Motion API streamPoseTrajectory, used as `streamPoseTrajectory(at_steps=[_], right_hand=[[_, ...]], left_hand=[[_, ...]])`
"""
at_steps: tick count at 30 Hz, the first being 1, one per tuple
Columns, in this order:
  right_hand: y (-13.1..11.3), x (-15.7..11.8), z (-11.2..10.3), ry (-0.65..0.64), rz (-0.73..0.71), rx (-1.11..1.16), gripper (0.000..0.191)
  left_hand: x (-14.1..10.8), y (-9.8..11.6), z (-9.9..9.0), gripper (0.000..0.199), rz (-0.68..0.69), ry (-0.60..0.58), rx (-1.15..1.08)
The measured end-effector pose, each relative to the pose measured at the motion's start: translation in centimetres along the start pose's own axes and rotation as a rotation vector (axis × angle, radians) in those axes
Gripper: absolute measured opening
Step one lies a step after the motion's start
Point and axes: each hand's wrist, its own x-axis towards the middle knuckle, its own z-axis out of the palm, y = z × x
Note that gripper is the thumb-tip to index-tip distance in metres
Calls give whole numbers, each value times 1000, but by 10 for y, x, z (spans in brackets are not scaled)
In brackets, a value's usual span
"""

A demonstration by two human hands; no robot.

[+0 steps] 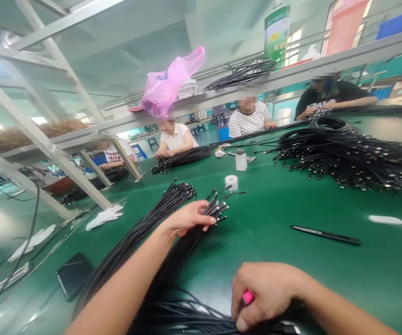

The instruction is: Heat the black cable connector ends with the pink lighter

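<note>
Black cables [136, 242] lie in a long bunch on the green tabletop [274, 265], and their thin ends with small metal tips [215, 210] point away from the person. The left hand [187, 218] is laid over the bunch with the palm down and the fingers closed around it near the ends, while the forearm reaches forward from the lower left. Perhaps it is held this way so the tips stay together and do not slip. The right hand [262, 295] is well apart from the left, lower in the view, and curled like a fist around a small pink object [248, 298]. The fingers hide most of this object, so I cannot tell what it is. Under the fist, more cables [187, 316] pass across the tabletop. Beyond the tips stand a white tape roll [231, 183] and a plastic bottle [241, 160]. To the right lie a black pen [324, 235] and a big heap of similar cables [347, 158]; white gloves [105, 217] rest toward the left edge.
</note>
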Motion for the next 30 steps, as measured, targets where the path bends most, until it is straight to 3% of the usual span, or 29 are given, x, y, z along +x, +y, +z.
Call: streamPoseTrajectory(at_steps=[3, 7, 10, 12, 14, 20, 25, 27, 29, 30], right_hand=[[5, 4, -10, 215, 66, 167, 21], [14, 11, -27, 665, 149, 624, 38], [23, 15, -36, 938, 53, 989, 45], [28, 17, -39, 1028, -4, 1103, 45], [33, 17, -39, 1070, -1, 1124, 41], [36, 18, -34, 1080, 103, 1078, 39], [30, 12, -36, 1030, 158, 1036, 41], [27, 6, -38, 915, 210, 980, 41], [24, -1, -36, 656, 256, 898, 41], [22, -4, -34, 494, 268, 857, 41]], left_hand=[[8, -15, 23, 40, 29, 55, 16], [7, -33, 45, 38, 59, 174, -16], [3, -42, 58, 36, 36, 42, -134], [0, -46, 64, 36, 29, -40, -182], [-1, -49, 67, 34, 34, -26, -163], [-1, -47, 61, 32, 71, 228, 108], [-6, -35, 41, 26, 225, 438, 252], [-9, -30, 26, 28, 206, 487, 184], [-13, -26, 13, 28, 149, 491, -24], [-14, -25, 9, 28, 111, 422, -166]])
